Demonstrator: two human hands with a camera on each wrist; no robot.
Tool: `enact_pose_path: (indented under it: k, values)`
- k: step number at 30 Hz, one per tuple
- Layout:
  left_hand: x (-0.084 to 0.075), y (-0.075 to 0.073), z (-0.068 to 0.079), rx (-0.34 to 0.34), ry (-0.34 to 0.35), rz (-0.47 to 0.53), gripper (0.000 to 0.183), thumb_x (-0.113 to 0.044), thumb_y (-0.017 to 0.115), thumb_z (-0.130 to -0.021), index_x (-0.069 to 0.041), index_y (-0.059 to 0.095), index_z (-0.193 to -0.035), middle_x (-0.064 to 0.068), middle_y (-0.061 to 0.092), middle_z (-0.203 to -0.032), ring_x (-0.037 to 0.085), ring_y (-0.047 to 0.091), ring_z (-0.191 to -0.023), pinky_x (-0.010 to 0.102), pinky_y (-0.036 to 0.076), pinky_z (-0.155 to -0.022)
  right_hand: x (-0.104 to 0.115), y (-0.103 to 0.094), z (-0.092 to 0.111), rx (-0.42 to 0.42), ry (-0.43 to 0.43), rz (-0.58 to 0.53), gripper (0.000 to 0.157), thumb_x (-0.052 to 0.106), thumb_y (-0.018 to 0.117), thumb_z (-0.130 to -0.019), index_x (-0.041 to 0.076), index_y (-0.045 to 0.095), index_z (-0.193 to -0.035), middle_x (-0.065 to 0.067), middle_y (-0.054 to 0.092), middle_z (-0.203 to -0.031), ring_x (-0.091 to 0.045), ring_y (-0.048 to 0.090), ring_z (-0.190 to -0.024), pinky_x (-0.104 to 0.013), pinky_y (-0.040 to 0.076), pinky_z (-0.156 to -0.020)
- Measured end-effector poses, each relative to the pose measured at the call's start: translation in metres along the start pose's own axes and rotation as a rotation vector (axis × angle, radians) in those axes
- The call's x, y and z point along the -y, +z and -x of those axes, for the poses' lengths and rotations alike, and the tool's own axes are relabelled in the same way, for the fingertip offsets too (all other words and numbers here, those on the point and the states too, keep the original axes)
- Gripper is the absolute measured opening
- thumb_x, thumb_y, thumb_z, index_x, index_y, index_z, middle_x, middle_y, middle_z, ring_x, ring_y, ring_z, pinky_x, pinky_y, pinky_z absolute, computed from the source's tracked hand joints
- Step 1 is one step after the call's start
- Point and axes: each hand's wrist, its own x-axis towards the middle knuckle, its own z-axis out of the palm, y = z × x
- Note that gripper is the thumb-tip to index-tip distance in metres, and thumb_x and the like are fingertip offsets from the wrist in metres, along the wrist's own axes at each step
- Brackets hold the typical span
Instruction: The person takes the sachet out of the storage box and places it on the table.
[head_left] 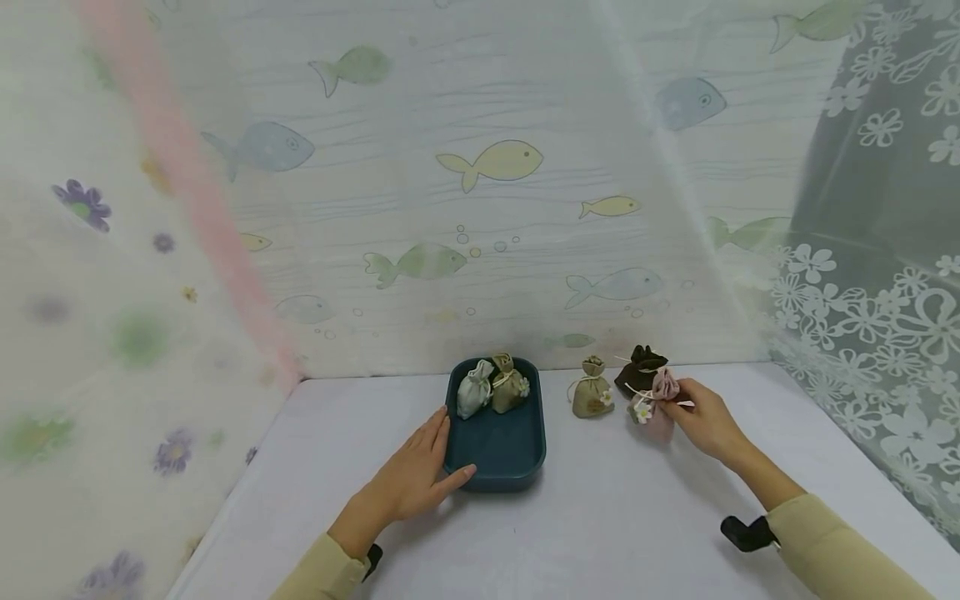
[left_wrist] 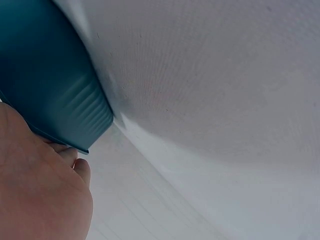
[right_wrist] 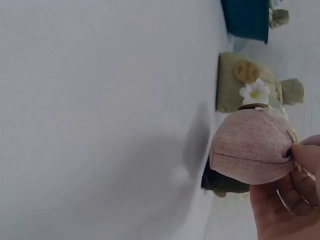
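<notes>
My right hand (head_left: 705,421) pinches a small pink drawstring pouch (right_wrist: 250,147) near its gathered neck. A white flower trims this pouch, and I cannot tell whether its base touches the table. Close behind it is a dark brown pouch (head_left: 633,379), partly hidden. An olive pouch (head_left: 592,396) with a white flower stands upright to the left. My left hand (head_left: 408,475) rests against the left side of a dark blue tray (head_left: 495,450), fingers extended along the wall and thumb at the near rim. Inside the tray's far end are a pale grey-green pouch (head_left: 474,393) and an olive-brown pouch (head_left: 507,392).
A white cloth covers the table (head_left: 570,533). A fish-print curtain (head_left: 487,217) hangs along the back edge, a flower-print sheet (head_left: 112,358) on the left, and a lace-patterned sheer curtain (head_left: 885,317) on the right. Black wrist mounts (head_left: 746,533) stick out by the sleeves.
</notes>
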Motion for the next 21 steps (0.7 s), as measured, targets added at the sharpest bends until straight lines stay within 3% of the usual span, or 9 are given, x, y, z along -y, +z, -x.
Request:
enact_pose_path:
  k: [13, 21]
  values:
    - [-0.001, -0.002, 0.000, 0.011, -0.004, 0.002, 0.104, -0.078, 0.026, -0.099, 0.004, 0.016, -0.161, 0.017, 0.005, -0.171, 0.029, 0.010, -0.158, 0.047, 0.020, -0.125, -0.014, -0.002, 0.003, 0.039, 0.030, 0.016, 0.027, 0.004, 0.063, -0.100, -0.016, 0.059, -0.118, -0.034, 0.064, -0.115, -0.051, 0.062, -0.111, -0.054, 0.056, -0.089]
    - [0.000, 0.000, 0.000, 0.010, -0.003, 0.010, 0.103, -0.077, 0.028, -0.099, 0.005, 0.018, -0.161, 0.017, 0.006, -0.171, 0.030, 0.012, -0.157, 0.047, 0.021, -0.125, -0.021, -0.002, 0.008, -0.001, 0.016, 0.051, 0.022, 0.006, 0.069, -0.096, -0.011, 0.065, -0.110, -0.022, 0.069, -0.104, -0.041, 0.067, -0.102, -0.043, 0.058, -0.086]
